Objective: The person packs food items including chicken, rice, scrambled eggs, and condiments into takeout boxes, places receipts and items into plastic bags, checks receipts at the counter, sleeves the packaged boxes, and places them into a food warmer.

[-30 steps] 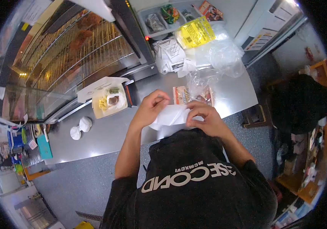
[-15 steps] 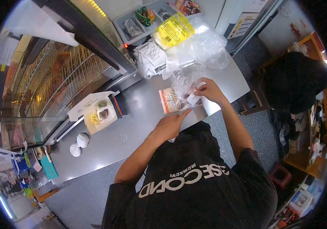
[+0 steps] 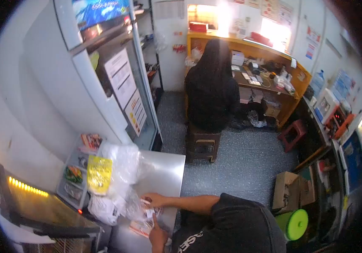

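Observation:
Near the bottom left, my right hand (image 3: 153,199) is closed at a small white paper (image 3: 149,213) over the steel table (image 3: 167,168). Just below it is my left hand (image 3: 158,237), its index finger stretched out to the paper's lower edge. Under and beside the hands lies an orange and white packet (image 3: 140,229), partly hidden. Crumpled clear plastic (image 3: 133,208) touches the area left of my right hand. Behind it are a yellow packet (image 3: 100,173) and more clear plastic bags (image 3: 124,162).
A grey divided tray (image 3: 65,194) stands by the wall. The fridge (image 3: 105,97) rises behind the table. A person in black (image 3: 212,90) sits on a stool (image 3: 204,146) at a wooden counter (image 3: 299,92). A green-lidded bin (image 3: 297,224) is right of my body.
The view has swung right, showing the fridge and the seated person; the open food box has left view. My hands remain at the white paper, with my left finger now nearer to it.

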Available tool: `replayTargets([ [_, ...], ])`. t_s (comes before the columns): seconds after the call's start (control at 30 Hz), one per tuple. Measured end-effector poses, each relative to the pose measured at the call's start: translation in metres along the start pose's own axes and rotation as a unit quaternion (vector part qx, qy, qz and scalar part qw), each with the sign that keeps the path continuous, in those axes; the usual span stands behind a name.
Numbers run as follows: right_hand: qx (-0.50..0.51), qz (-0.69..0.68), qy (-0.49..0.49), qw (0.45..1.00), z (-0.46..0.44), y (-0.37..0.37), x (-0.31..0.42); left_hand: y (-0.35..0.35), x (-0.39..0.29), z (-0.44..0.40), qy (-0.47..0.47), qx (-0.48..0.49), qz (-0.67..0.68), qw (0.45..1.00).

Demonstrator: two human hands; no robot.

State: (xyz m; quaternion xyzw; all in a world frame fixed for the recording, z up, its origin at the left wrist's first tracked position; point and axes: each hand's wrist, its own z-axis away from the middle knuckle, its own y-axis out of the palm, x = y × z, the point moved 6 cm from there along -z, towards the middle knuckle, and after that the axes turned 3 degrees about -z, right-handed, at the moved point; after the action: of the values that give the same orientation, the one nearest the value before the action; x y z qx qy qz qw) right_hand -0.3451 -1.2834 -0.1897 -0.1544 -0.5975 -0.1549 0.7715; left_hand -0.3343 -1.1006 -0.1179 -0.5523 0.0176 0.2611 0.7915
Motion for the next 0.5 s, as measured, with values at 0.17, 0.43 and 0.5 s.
replayTargets([
  [0.17,0.046,-0.100,-0.065,0.992,0.003,-0.002,-0.032,0.010,0.001,-0.015,0.017,0.038,-0.003,0.999],
  [0.43,0.008,-0.123,0.015,0.992,0.036,-0.004,-0.003,0.070,0.092,-0.013,0.068,-0.017,0.364,0.929],
  [0.5,-0.042,-0.138,-0.004,0.989,0.009,0.003,-0.048,0.056,0.097,-0.009,-0.006,-0.056,0.428,0.902],
])
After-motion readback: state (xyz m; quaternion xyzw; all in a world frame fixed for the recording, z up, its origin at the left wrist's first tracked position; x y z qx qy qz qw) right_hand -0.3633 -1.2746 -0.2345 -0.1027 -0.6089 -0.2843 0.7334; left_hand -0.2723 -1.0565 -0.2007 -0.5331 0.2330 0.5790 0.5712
